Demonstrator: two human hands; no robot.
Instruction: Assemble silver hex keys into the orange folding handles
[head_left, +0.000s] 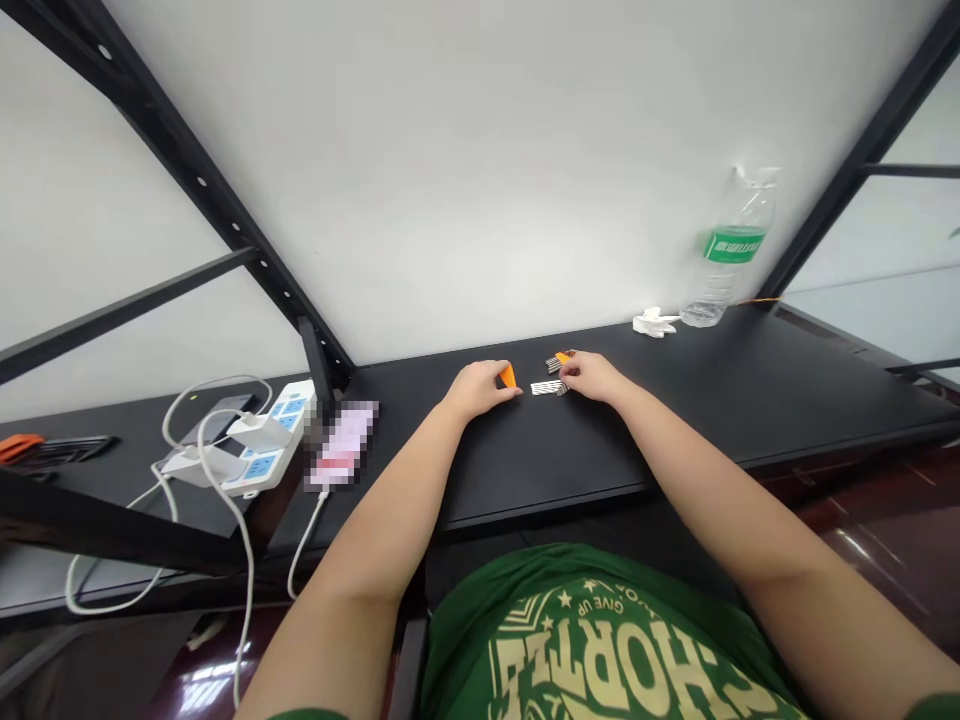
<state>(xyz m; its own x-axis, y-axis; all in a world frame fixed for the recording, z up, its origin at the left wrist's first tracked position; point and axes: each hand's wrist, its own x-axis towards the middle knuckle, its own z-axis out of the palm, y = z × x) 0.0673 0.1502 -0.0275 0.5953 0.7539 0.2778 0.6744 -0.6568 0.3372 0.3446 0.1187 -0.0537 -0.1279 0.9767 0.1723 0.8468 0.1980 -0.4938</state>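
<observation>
My left hand (480, 388) is closed in a pinch on a small flat orange piece (508, 376), which stands tilted between thumb and fingers above the black tabletop (517, 450). My right hand (590, 377) has its fingertips pressed together over a group of small silvery striped pieces (545, 388); what lies between them is too small to make out. Just behind those fingertips, more striped pieces (553, 365) lie beside a second orange piece (562, 357). The right fingers partly cover both.
A clear plastic bottle (731, 245) with a green label stands at the back right, beside crumpled white tissue (654, 322). Leftward are a blurred-out phone (343, 445) on a cable, a white power strip (281, 435) and black rack posts (225, 215). A white wall rises behind.
</observation>
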